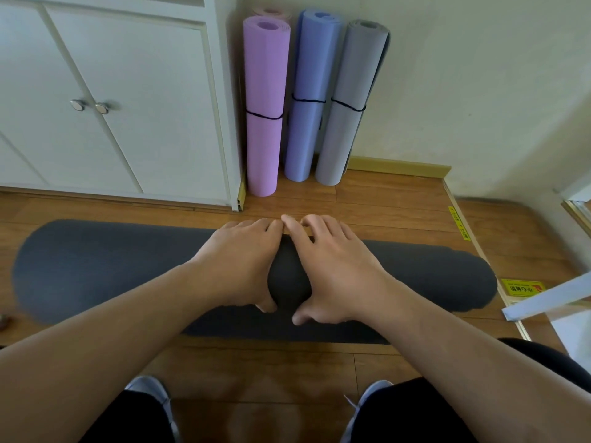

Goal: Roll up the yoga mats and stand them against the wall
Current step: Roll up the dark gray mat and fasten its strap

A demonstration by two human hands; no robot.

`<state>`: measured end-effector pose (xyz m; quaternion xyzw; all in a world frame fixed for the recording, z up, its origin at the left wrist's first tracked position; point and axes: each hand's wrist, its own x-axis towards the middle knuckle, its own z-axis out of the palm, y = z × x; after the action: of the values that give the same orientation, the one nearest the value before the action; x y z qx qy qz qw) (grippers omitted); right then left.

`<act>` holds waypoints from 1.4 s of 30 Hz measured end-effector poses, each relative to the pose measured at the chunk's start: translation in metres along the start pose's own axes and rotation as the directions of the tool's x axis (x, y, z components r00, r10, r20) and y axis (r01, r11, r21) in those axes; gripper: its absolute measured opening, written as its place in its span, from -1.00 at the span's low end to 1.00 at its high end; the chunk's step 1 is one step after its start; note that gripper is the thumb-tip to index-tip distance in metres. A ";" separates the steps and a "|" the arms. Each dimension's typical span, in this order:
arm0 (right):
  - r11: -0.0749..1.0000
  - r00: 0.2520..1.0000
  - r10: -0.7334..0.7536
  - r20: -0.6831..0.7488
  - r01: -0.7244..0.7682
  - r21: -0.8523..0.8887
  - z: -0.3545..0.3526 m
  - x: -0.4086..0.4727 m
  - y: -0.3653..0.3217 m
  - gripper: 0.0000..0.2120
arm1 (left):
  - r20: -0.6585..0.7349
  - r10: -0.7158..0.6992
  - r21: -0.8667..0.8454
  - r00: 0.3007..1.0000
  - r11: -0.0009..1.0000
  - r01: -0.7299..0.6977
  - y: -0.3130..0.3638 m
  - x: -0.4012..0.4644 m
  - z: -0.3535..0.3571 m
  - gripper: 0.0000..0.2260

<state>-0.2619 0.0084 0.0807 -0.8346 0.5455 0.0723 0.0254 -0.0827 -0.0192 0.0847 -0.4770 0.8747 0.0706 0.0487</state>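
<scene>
A dark grey yoga mat [96,266] lies rolled across the wooden floor, running left to right in front of me. My left hand [236,263] and my right hand [332,270] sit side by side on its middle, fingers curled over the far side and thumbs under the near side, gripping the roll. Against the far wall stand three rolled mats tied with black cords: a pink-purple mat [263,107], a blue mat [308,97] and a light grey mat [348,103]. Another pinkish roll [271,11] peeks out behind them.
A white cabinet [128,107] with two knobbed doors fills the left. A yellow baseboard [399,166] lines the wall. A yellow sticker [521,287] and a white bar [550,298] lie at the right. My shoes [147,388] are near the bottom edge.
</scene>
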 end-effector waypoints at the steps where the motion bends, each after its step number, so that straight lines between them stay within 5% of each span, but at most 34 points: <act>1: 0.999 1.000 0.011 0.008 -0.011 -0.030 0.001 0.000 -0.002 0.43 | 0.020 -0.009 -0.025 1.000 1.000 0.009 -0.001 0.001 -0.002 -0.01; 6: 1.000 0.999 -0.025 -0.044 0.024 -0.020 0.008 0.006 0.000 0.16 | 0.060 -0.030 -0.051 0.998 0.998 0.033 -0.001 0.001 -0.002 -0.07; 12: 0.999 1.000 -0.002 0.003 0.002 0.047 0.002 0.006 0.005 0.12 | 0.026 0.014 0.107 1.000 0.994 -0.016 0.003 -0.007 0.013 0.25; 17: 0.998 0.999 0.017 0.041 -0.019 0.057 0.000 0.005 0.004 0.22 | -0.025 0.029 0.082 0.999 0.996 -0.027 0.005 0.000 0.014 -0.02; 22: 0.997 1.000 -0.004 0.008 0.005 -0.072 0.001 0.002 -0.007 0.44 | 0.057 -0.013 -0.087 0.998 0.996 0.018 -0.006 0.006 0.002 -0.06; 28: 0.998 0.998 -0.055 -0.034 0.056 0.008 0.007 0.010 -0.001 0.09 | 0.123 -0.044 -0.108 0.991 0.993 0.057 -0.007 0.005 -0.001 -0.13; 34: 0.997 1.000 -0.003 -0.018 0.005 0.071 0.001 0.014 0.003 0.00 | 0.038 -0.001 0.174 0.999 0.985 -0.006 0.005 -0.008 0.008 0.20; 38: 0.992 0.999 0.026 0.037 -0.030 0.122 -0.003 0.011 0.000 0.00 | -0.013 0.021 0.178 1.000 0.984 -0.019 0.005 -0.002 0.016 0.03; 42: 0.999 0.995 -0.046 -0.084 0.044 -0.017 -0.004 -0.002 -0.011 0.09 | 0.006 0.010 0.046 1.000 0.999 -0.011 -0.003 0.002 0.009 -0.08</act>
<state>-0.2526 0.0144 0.0847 -0.8491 0.5266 0.0405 -0.0026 -0.0812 -0.0208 0.0753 -0.4709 0.8785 0.0520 0.0618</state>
